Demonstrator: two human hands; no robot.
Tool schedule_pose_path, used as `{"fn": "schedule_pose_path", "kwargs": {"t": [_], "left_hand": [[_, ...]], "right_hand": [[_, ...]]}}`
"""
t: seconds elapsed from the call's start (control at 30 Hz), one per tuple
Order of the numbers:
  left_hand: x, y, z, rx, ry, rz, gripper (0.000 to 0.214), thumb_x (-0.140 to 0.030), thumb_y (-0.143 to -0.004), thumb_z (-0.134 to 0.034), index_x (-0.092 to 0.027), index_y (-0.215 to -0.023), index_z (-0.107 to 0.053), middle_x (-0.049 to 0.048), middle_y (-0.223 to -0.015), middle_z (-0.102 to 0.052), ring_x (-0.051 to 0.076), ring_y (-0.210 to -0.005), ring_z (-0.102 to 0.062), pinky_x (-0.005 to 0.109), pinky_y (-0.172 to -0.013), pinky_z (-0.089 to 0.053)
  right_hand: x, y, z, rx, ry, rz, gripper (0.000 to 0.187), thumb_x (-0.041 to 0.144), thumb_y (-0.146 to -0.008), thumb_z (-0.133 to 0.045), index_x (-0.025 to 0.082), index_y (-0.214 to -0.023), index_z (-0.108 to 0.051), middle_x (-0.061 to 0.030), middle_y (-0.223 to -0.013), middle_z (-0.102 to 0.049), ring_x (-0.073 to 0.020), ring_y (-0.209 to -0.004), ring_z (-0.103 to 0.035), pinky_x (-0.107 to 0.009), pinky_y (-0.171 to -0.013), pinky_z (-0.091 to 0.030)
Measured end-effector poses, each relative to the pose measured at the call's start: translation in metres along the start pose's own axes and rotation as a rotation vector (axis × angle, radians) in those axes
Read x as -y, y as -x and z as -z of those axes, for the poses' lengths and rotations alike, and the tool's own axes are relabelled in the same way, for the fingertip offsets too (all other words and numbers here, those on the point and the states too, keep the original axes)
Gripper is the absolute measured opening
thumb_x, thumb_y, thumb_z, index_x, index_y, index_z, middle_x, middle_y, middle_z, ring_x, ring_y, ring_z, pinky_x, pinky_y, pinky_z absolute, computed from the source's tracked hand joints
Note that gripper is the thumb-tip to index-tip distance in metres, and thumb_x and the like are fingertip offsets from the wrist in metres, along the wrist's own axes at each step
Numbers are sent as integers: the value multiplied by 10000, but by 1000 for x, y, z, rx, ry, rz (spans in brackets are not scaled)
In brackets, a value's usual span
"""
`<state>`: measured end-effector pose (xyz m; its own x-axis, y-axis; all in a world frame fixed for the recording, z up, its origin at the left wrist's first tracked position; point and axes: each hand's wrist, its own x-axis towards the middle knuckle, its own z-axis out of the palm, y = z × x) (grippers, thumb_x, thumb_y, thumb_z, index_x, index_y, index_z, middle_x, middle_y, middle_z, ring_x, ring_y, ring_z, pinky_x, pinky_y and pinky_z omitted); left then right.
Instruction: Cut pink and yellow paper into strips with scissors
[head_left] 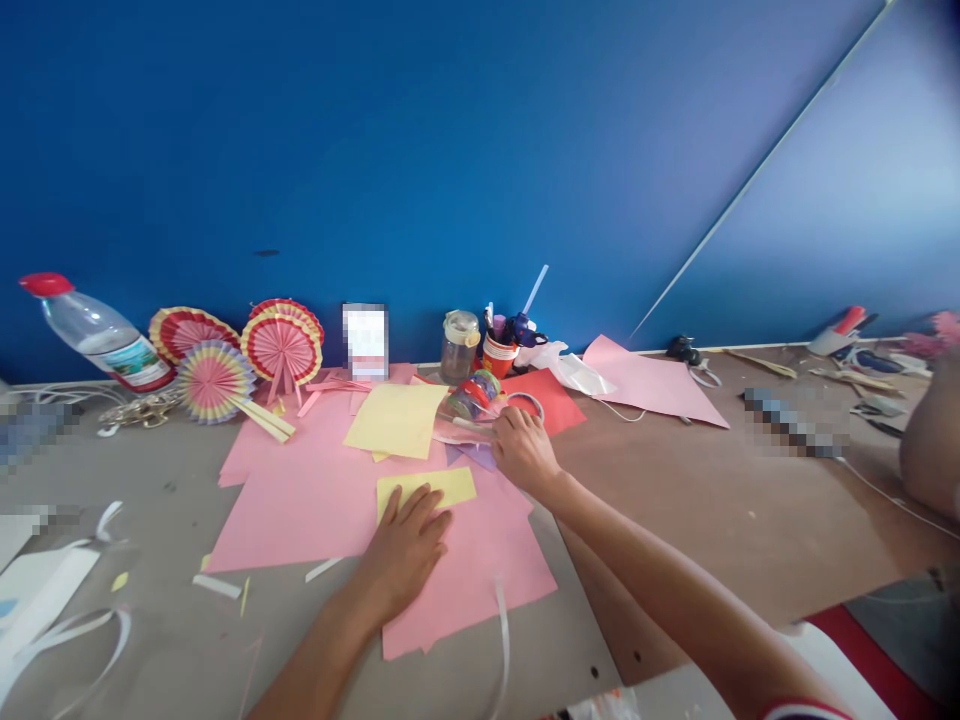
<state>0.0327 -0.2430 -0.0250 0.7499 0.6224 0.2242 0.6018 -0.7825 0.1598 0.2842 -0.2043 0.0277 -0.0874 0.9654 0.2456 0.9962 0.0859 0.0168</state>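
My left hand [405,555] lies with fingers spread on a small yellow paper strip [450,487], which rests on large pink paper sheets [300,515]. My right hand [525,450] reaches forward with its fingers closed, at a small heap beside the papers. What it grips is hidden by the fingers; a pale slim thing [471,426] shows at the fingertips. Just behind are a multicoloured bundle in clear wrap [474,393], a grey ring-shaped thing [534,402] and red paper [561,400]. A larger yellow sheet [396,420] lies left of the right hand.
Along the blue wall stand a tilted water bottle [105,335], folded paper fans [281,345], a phone [365,342], a clear jar [460,345] and a cup of tools [499,355]. Paper scraps [217,585] lie at the front left. Another person's arm [934,440] is at the right.
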Motion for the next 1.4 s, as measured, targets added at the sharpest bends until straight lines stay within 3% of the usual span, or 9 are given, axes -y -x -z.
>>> {"fn": "schedule_pose_path", "kwargs": {"t": [0.2, 0.37, 0.63, 0.73, 0.83, 0.93, 1.03, 1.17, 1.4], "left_hand": [[0, 0, 1, -10, -17, -18, 342, -209, -895, -458, -253, -1218, -564, 81, -1354, -538, 288, -1305, -424, 573, -1069, -323], [0, 0, 4, 3, -20, -22, 342, -221, -902, -464, -239, -1229, -563, 75, -1361, -534, 275, -1306, -419, 552, -1083, -314], [1, 0, 2, 10, -16, -7, 353, -240, -905, -447, -262, -1244, -545, 61, -1367, -529, 263, -1313, -413, 542, -1086, -310], [-1, 0, 6, 19, 0, -10, 377, -215, -900, -434, -272, -1262, -522, 48, -1370, -528, 266, -1321, -407, 545, -1084, -317], [-2, 0, 8, 17, 23, -2, 380, -216, -894, -432, -275, -1259, -520, 47, -1372, -527, 277, -1320, -410, 553, -1078, -325], [-2, 0, 8, 23, 18, -4, 372, -220, -897, -426, -268, -1249, -532, 56, -1372, -527, 284, -1315, -417, 563, -1078, -324], [-1, 0, 6, 39, 0, -5, 365, -227, -908, -428, -253, -1256, -535, 64, -1387, -514, 283, -1323, -406, 570, -1080, -319], [-1, 0, 5, 44, 16, 7, 373, -211, -902, -452, -245, -1264, -536, 59, -1396, -507, 272, -1338, -386, 564, -1090, -304], [-4, 0, 8, 39, 6, 8, 337, -205, -895, -467, -232, -1218, -561, 70, -1385, -517, 274, -1334, -393, 560, -1092, -301]], "right_hand": [[-8, 12, -2, -231, -667, 23, 124, 111, -728, -494, 211, -801, -496, -75, -954, -639, -222, -919, -561, -370, -836, -426], [-17, 10, -2, -235, -1050, -111, 56, 187, -768, -523, 214, -788, -479, -57, -966, -660, -189, -909, -603, -358, -833, -460], [-23, 2, 16, -181, -1151, -46, 99, 249, -738, -590, 201, -753, -505, -107, -1167, -571, -231, -1145, -519, -396, -921, -427], [-20, -1, 23, -89, -1394, -115, 177, 324, -752, -597, 214, -772, -460, -60, -958, -628, -177, -853, -606, -333, -753, -478], [-17, 8, 31, -44, -1582, -196, 205, 354, -768, -586, 222, -862, -460, 33, -695, -555, -101, -538, -488, -241, -542, -414], [-14, 28, 32, 185, -1470, -115, 315, 294, -760, -591, 214, -1056, -519, 66, -598, -492, -99, -484, -453, -212, -467, -366], [-9, 44, 25, 362, -1013, 2, 134, 190, -778, -543, 205, -888, -617, 26, -608, -560, -127, -542, -529, -227, -498, -414], [-7, 37, 11, 298, -731, 74, 158, 79, -727, -517, 200, -672, -605, -7, -702, -589, -157, -692, -566, -253, -640, -450], [-20, -14, -13, 263, -602, -56, 142, 139, -761, -535, 160, -826, -660, -61, -813, -633, -188, -740, -593, -270, -691, -439]]}}
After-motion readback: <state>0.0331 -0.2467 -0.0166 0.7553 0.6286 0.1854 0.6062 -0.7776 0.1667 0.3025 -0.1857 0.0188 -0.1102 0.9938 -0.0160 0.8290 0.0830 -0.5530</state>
